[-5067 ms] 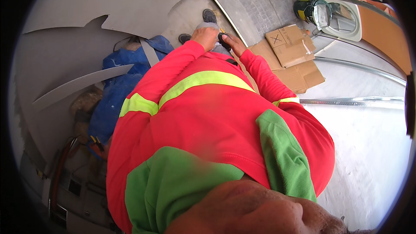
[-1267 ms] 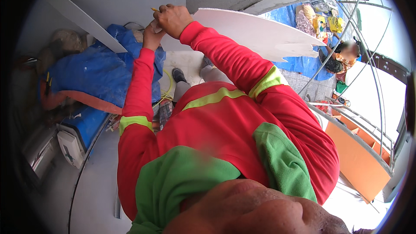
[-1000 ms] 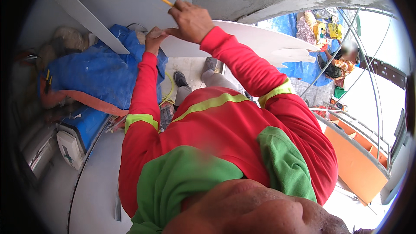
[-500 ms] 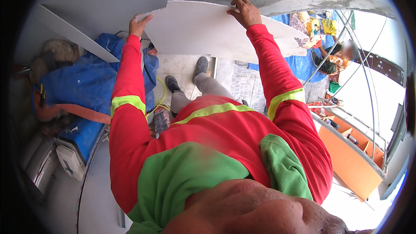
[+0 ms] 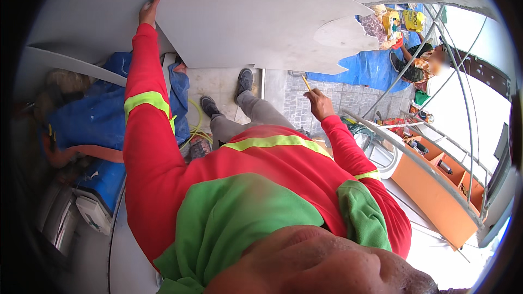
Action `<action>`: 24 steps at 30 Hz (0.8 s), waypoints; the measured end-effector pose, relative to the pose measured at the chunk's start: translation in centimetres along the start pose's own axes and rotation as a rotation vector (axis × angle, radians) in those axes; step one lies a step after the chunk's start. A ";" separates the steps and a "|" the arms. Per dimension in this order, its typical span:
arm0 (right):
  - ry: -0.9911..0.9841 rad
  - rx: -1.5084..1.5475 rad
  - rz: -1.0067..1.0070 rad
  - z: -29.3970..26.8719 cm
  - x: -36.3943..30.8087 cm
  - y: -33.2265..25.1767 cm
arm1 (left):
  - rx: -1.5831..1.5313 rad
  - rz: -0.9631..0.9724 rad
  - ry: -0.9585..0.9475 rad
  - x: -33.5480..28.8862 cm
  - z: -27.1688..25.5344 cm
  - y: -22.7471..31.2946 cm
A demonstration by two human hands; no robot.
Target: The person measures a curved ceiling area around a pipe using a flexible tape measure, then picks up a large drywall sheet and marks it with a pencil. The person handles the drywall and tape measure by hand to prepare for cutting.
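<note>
A large pale grey board (image 5: 245, 19) with a ragged, broken right end stands up against the wall ahead of me. My left hand (image 5: 148, 11) grips its upper left edge, fingers closed around the rim. Lower down and apart from the board, my right hand (image 5: 320, 104) pinches a yellow pencil (image 5: 306, 83) that points up and to the left. How far the board's lower edge is from the floor, I cannot tell.
Left of me, a blue tarp (image 5: 87, 117) covers things beside another leaning panel (image 5: 76, 64). A yellow hose (image 5: 197, 130) lies by my feet. At right are metal scaffold bars (image 5: 463, 95), an orange compartment box (image 5: 425, 193) with tools, and a seated person (image 5: 422, 68) on blue sheeting.
My right hand has left the board's top edge and come down toward me with the pencil. My left hand has shifted up and left, and the board stands higher in view.
</note>
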State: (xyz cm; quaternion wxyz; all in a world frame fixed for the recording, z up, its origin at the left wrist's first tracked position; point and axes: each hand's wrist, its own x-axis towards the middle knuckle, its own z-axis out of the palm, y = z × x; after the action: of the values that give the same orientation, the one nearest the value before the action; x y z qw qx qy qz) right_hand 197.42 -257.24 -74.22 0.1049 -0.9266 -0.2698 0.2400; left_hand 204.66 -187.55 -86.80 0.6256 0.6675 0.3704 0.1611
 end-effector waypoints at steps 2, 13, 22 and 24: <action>-0.065 0.073 0.089 2.7 -5.2 3.6 | 0.042 -0.007 0.031 0.2 -0.1 0.2; 0.210 0.890 0.364 1.9 -4.0 -1.0 | 0.055 -0.470 -0.266 -19.4 0.6 -15.2; 0.349 1.566 -1.208 -23.7 -0.8 -32.1 | 0.370 -0.636 -0.563 -36.9 -11.0 -20.5; 0.166 1.538 -1.279 -25.0 -1.6 -37.8 | 0.316 -0.581 -0.486 -32.8 -17.1 -18.9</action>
State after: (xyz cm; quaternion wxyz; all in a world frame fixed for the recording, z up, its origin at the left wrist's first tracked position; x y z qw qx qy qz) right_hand 191.70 -228.27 -39.80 0.8029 -0.3017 -0.4807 0.1823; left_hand 165.38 -199.21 -93.90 0.6040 0.6418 0.4051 -0.2434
